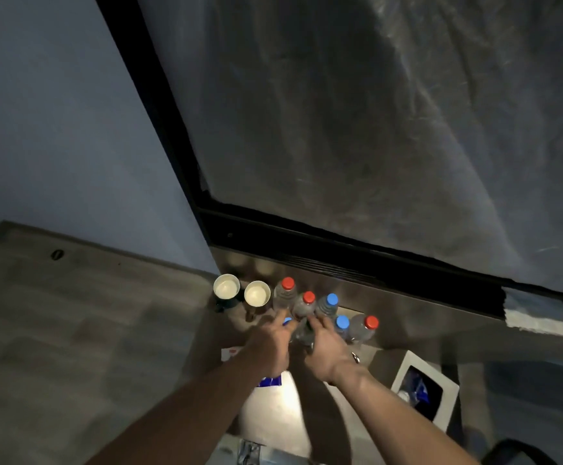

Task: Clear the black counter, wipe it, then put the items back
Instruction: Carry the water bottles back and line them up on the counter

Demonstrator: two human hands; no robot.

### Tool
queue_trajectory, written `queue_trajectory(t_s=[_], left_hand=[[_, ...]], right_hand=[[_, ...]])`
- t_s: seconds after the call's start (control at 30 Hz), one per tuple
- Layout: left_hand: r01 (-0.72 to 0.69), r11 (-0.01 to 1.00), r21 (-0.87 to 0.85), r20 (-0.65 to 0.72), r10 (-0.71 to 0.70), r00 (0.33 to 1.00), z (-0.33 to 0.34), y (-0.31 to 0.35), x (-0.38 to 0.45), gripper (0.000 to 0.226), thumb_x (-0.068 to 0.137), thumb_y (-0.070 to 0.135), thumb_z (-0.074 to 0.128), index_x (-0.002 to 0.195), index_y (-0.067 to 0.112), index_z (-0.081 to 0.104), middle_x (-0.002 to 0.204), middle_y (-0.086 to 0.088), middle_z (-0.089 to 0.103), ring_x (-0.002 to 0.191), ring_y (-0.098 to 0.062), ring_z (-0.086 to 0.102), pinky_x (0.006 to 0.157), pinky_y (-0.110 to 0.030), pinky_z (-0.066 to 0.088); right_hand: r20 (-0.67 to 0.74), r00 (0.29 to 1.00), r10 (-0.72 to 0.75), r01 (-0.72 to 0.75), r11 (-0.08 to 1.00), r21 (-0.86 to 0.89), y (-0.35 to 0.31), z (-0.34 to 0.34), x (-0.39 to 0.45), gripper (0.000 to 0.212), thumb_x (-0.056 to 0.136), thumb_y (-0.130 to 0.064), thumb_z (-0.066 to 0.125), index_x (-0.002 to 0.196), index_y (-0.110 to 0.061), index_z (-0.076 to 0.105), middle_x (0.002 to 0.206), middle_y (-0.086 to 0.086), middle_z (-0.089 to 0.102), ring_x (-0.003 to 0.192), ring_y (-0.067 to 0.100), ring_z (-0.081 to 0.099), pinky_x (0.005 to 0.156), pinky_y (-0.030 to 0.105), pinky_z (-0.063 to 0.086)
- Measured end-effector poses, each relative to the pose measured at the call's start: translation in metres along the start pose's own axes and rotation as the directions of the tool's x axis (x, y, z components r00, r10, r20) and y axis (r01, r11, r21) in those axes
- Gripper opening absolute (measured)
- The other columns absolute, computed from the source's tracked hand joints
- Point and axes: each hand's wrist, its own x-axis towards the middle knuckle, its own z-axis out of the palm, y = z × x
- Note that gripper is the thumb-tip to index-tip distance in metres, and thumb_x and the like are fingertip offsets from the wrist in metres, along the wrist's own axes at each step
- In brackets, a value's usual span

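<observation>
Clear plastic bottles with red caps (287,283) and blue caps (332,299) clustered on dark glossy worktop (394,307), right under black-framed window. Two white paper cups (226,286) just left of them. Left hand (273,344) reaching in, fingers stretched toward a blue-capped bottle. Right hand (323,347) curled round dark bottle (305,332) mid-cluster. White bin (424,391) off right.

two white cups (226,286), three red-capped bottles (285,293), three blue-capped bottles (327,305), two hands (275,344)
</observation>
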Motion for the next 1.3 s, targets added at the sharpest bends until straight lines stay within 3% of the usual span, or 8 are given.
queue_trajectory(t_s=[0.17, 0.3, 0.4, 0.63, 0.8, 0.9, 1.03, 1.3], left_hand=[[-0.013, 0.994, -0.105, 0.021, 0.015, 1.0, 0.004, -0.014, -0.005, 0.039, 0.085, 0.014, 0.066, 0.122, 0.023, 0.059, 0.134, -0.002, 0.044, 0.113, -0.027, 0.058, 0.1, -0.032, 0.048], [0.056, 0.968, -0.243, -0.082, -0.079, 0.994, 0.016, -0.028, -0.013, 0.036, 0.087, 0.005, 0.066, 0.121, 0.017, 0.065, 0.133, 0.003, 0.046, 0.119, -0.018, 0.055, 0.098, -0.011, 0.033], [0.068, 0.945, -0.319, -0.136, -0.117, 0.984, 0.007, -0.034, -0.019, 0.033, 0.083, 0.001, 0.071, 0.109, 0.02, 0.068, 0.129, 0.003, 0.051, 0.114, -0.018, 0.058, 0.094, -0.012, 0.036], [-0.104, 0.919, -0.38, -0.359, -0.044, 0.932, -0.039, -0.046, -0.062, 0.025, 0.081, 0.0, 0.076, 0.101, 0.013, 0.072, 0.112, 0.003, 0.061, 0.091, -0.014, 0.063, 0.08, 0.003, 0.037], [-0.194, 0.908, -0.371, -0.46, 0.001, 0.888, -0.077, -0.045, -0.113, 0.021, 0.083, 0.017, 0.068, 0.103, 0.024, 0.068, 0.113, 0.013, 0.058, 0.088, -0.008, 0.062, 0.078, -0.023, 0.056], [-0.225, 0.876, -0.426, -0.48, -0.008, 0.877, -0.104, -0.026, -0.147, 0.017, 0.08, 0.013, 0.071, 0.092, 0.025, 0.069, 0.102, 0.015, 0.062, 0.087, -0.007, 0.062, 0.073, -0.016, 0.05], [-0.235, 0.866, -0.441, -0.427, 0.028, 0.904, -0.124, 0.005, -0.19, 0.027, 0.076, 0.004, 0.074, 0.083, 0.029, 0.066, 0.091, 0.015, 0.065, 0.086, -0.009, 0.064, 0.074, -0.02, 0.048], [-0.279, 0.872, -0.403, -0.302, 0.161, 0.94, -0.121, 0.093, -0.262, 0.023, 0.08, 0.014, 0.076, 0.086, 0.035, 0.07, 0.098, 0.019, 0.069, 0.088, -0.006, 0.066, 0.074, -0.022, 0.049]], right_hand=[[-0.031, 0.997, 0.073, -0.071, 0.996, 0.05, -0.004, 0.02, 0.021, 0.089, 0.085, 0.001, 0.064, 0.162, -0.017, 0.024, 0.165, 0.007, 0.023, 0.145, 0.031, 0.044, 0.118, 0.034, 0.035], [-0.114, 0.987, 0.116, -0.105, 0.99, 0.095, -0.009, 0.031, 0.031, 0.058, 0.084, -0.001, 0.068, 0.138, -0.016, 0.051, 0.144, 0.009, 0.041, 0.12, 0.034, 0.061, 0.109, 0.037, 0.046], [-0.161, 0.977, 0.143, -0.128, 0.986, 0.104, -0.012, 0.038, 0.032, 0.035, 0.087, -0.002, 0.068, 0.119, -0.015, 0.064, 0.137, 0.01, 0.049, 0.112, 0.031, 0.064, 0.102, 0.036, 0.049], [-0.288, 0.947, 0.14, -0.077, 0.973, 0.22, -0.02, 0.036, -0.012, 0.013, 0.093, -0.014, 0.062, 0.089, -0.026, 0.062, 0.123, 0.003, 0.055, 0.106, 0.025, 0.062, 0.095, 0.031, 0.047], [-0.404, 0.912, 0.073, 0.04, 0.964, 0.263, -0.023, 0.02, -0.079, 0.027, 0.085, -0.011, 0.074, 0.081, -0.036, 0.064, 0.107, -0.012, 0.057, 0.099, 0.008, 0.059, 0.084, 0.021, 0.041], [-0.452, 0.892, 0.026, 0.116, 0.952, 0.284, -0.023, 0.009, -0.123, 0.03, 0.083, -0.011, 0.075, 0.077, -0.038, 0.064, 0.102, -0.018, 0.059, 0.092, 0.001, 0.059, 0.079, 0.015, 0.042], [-0.517, 0.856, -0.012, 0.198, 0.931, 0.305, -0.015, -0.003, -0.179, 0.031, 0.08, -0.008, 0.078, 0.077, -0.035, 0.065, 0.096, -0.021, 0.061, 0.094, 0.001, 0.061, 0.081, 0.021, 0.049], [-0.552, 0.834, -0.005, 0.237, 0.907, 0.349, 0.031, -0.001, -0.303, 0.023, 0.084, -0.014, 0.079, 0.082, -0.034, 0.067, 0.097, -0.02, 0.066, 0.095, 0.003, 0.063, 0.08, 0.028, 0.054]])
